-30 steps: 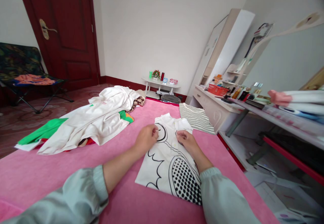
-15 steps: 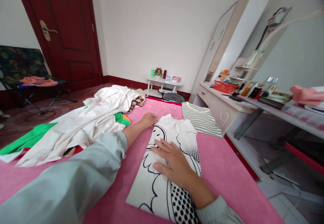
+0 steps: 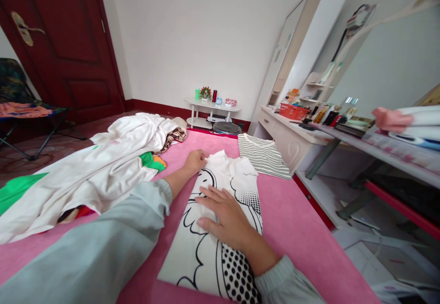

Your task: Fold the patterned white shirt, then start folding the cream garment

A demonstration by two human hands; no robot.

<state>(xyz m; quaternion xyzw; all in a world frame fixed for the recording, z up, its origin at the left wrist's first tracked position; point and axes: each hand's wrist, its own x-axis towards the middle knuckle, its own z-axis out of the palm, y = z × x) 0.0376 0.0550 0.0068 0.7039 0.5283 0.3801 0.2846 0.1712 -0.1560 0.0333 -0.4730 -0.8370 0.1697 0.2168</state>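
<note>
A white collared shirt (image 3: 185,249) with black cartoon lines and dots lies folded lengthwise on the pink bed cover (image 3: 295,230). My right hand (image 3: 225,217) rests flat on the middle of it, fingers spread. At the shirt's far left corner, beside the collar, my left hand (image 3: 195,161) has its fingers closed on the edge of the fabric. Beyond the shirt, to the right, lies a striped top (image 3: 263,155), folded flat.
A loose heap of white clothes (image 3: 117,157) with green pieces (image 3: 24,191) covers the left of the bed. A dressing table (image 3: 292,132) and a grey-legged table (image 3: 378,143) stand along the right. At the far wall is a small white stand (image 3: 213,107).
My view has turned slightly right, so the room sits further left in the picture. Both hands keep their places on the shirt, and the shirt looks the same.
</note>
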